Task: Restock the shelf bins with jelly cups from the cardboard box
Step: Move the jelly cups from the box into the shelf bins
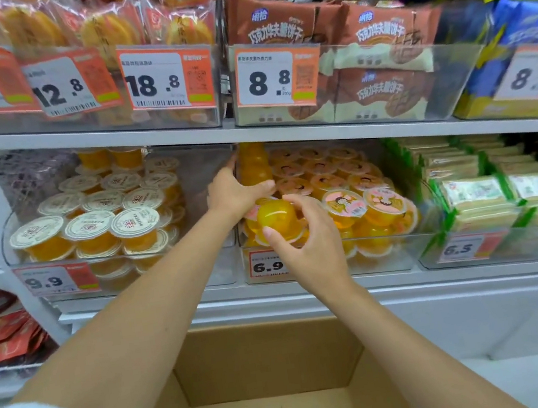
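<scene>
My right hand (304, 240) pinches an orange jelly cup (277, 217) turned bottom toward me, at the front left corner of the clear middle bin (388, 249) marked 6.9. My left hand (232, 190) grips a column of orange jelly cups (254, 166) standing on edge along that bin's left wall. The bin holds several pink-lidded jelly cups (347, 203). Below my arms the open cardboard box (270, 394) shows a bare bottom in the part I can see.
To the left, a clear bin (14, 246) marked 9.9 holds several white-lidded jelly cups. On the right sits a bin of green-edged packets (501, 195) marked 6.5. The shelf above (147, 138) carries bagged cakes and brown biscuit packs behind price tags.
</scene>
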Demonstrator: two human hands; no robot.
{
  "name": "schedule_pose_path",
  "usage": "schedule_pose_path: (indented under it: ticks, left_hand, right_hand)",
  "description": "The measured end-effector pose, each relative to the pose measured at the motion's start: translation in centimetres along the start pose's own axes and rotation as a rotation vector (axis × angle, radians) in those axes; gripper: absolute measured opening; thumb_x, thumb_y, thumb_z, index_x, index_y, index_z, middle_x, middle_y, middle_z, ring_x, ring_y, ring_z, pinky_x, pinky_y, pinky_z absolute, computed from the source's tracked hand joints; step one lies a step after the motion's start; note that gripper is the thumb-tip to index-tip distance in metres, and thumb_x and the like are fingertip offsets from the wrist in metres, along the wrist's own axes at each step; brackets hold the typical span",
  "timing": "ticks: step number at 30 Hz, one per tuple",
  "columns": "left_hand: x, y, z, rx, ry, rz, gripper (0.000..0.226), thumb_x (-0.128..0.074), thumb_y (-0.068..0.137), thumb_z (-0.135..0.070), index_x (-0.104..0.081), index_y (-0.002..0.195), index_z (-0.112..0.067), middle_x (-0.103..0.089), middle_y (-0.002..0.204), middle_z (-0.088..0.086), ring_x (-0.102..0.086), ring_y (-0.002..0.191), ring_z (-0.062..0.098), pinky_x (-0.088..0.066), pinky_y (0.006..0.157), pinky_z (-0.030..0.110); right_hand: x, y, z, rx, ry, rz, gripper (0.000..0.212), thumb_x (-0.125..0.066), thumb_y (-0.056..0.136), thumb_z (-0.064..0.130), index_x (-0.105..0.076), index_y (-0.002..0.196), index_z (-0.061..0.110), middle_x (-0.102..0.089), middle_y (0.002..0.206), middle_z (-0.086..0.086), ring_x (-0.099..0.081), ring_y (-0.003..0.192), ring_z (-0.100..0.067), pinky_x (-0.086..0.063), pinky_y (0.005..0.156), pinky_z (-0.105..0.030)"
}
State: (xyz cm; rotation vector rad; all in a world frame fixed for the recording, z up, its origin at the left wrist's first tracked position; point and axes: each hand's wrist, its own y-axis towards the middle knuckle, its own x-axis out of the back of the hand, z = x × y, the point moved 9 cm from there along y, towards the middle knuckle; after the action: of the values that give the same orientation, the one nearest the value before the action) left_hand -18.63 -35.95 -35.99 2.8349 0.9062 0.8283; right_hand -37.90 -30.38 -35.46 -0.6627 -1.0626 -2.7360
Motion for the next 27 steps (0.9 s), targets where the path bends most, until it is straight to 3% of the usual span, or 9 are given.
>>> schedule_pose_path:
  ticks: [4,9,14,18,20,22,23,25,27]
  left_hand:
    - [1.3,-2.8,1.3,-0.061,-0.120,0.009,0.054,-0.068,0.085,-0.037,-0.053,0.134,-0.018,-0.053,0.136,0.002,-0.048,0.125,0.016,-0.040,0.103,0.031]
    - [1.5,-5.7,2.3,-0.118,-0.118,0.040,0.042,-0.061,0.091,-0.036,-0.056,0.131,-0.024,-0.055,0.131,-0.005,-0.052,0.116,0.011,-0.044,0.099,0.030]
    - [1.5,-6.7,2.1,-0.062,-0.177,0.028,0.036,-0.050,0.099,-0.020,-0.053,0.135,-0.020,-0.058,0.115,-0.008,-0.055,0.091,-0.002,-0.044,0.072,0.004]
    - [1.6,-7.2,2.1,-0.096,-0.107,-0.007,0.037,-0.051,0.098,-0.021,-0.052,0.135,-0.017,-0.059,0.130,-0.001,-0.055,0.112,0.009,-0.046,0.098,0.029]
    - [2.2,-7.6,2.1,-0.085,-0.078,-0.084,0.032,-0.055,0.096,-0.023,-0.056,0.128,-0.018,-0.060,0.123,-0.001,-0.056,0.104,0.008,-0.045,0.088,0.024]
    - [3.4,-8.9,1.9,-0.086,-0.003,-0.205,0.017,-0.059,0.093,-0.026,-0.059,0.109,-0.021,-0.061,0.105,-0.002,-0.056,0.089,0.010,-0.043,0.074,0.024]
    - [3.9,-9.9,1.8,-0.085,0.020,-0.260,0.007,-0.060,0.091,-0.025,-0.058,0.097,-0.021,-0.059,0.095,-0.003,-0.055,0.082,0.012,-0.041,0.069,0.025]
    - [4.3,-11.7,2.2,-0.078,0.022,-0.312,0.014,-0.060,0.087,-0.019,-0.048,0.079,-0.022,-0.053,0.077,-0.003,-0.051,0.070,0.016,-0.038,0.060,0.030]
    - [2.9,-13.3,3.6,-0.052,0.047,-0.226,0.021,-0.057,0.086,-0.017,-0.042,0.073,-0.023,-0.048,0.068,-0.005,-0.047,0.063,0.016,-0.037,0.057,0.033]
  right_hand:
    - [1.4,-0.3,-0.3,-0.084,0.125,-0.115,0.051,-0.058,0.082,0.053,-0.050,0.125,0.027,-0.057,0.116,0.010,-0.055,0.106,-0.011,-0.050,0.088,-0.037]
    - [1.1,0.6,0.0,-0.162,0.153,-0.199,0.050,-0.062,0.086,0.047,-0.045,0.129,0.027,-0.054,0.122,0.010,-0.053,0.110,-0.011,-0.049,0.092,-0.036]
    - [-2.8,3.5,-0.4,-0.108,-0.252,0.095,0.058,-0.058,0.090,0.046,-0.036,0.140,0.027,-0.055,0.131,0.001,-0.045,0.127,-0.022,-0.029,0.107,-0.043]
    - [-4.3,3.9,-0.7,-0.112,-0.381,0.233,0.071,-0.056,0.091,0.049,-0.022,0.150,0.029,-0.039,0.150,-0.006,-0.023,0.144,-0.024,-0.019,0.113,-0.047]
    - [-3.8,3.1,0.0,-0.068,-0.381,0.188,0.075,-0.057,0.092,0.045,-0.017,0.152,0.028,-0.034,0.153,-0.001,-0.024,0.143,-0.021,-0.019,0.114,-0.045]
    - [-2.3,1.9,1.0,-0.001,-0.354,0.054,0.060,-0.057,0.093,0.032,-0.032,0.147,0.023,-0.048,0.139,0.000,-0.038,0.131,-0.020,-0.028,0.112,-0.042]
    - [-1.5,1.0,1.5,0.042,-0.323,-0.006,0.049,-0.056,0.092,0.024,-0.044,0.139,0.019,-0.055,0.127,0.000,-0.046,0.120,-0.020,-0.036,0.106,-0.041]
    - [-0.9,-1.2,1.8,0.071,-0.240,-0.035,0.031,-0.054,0.090,0.014,-0.057,0.120,0.014,-0.059,0.108,-0.001,-0.054,0.099,-0.019,-0.046,0.089,-0.037]
    - [-1.7,-3.9,0.5,0.012,-0.196,0.060,0.024,-0.054,0.088,0.010,-0.062,0.110,0.013,-0.058,0.099,0.000,-0.054,0.087,-0.016,-0.046,0.076,-0.031]
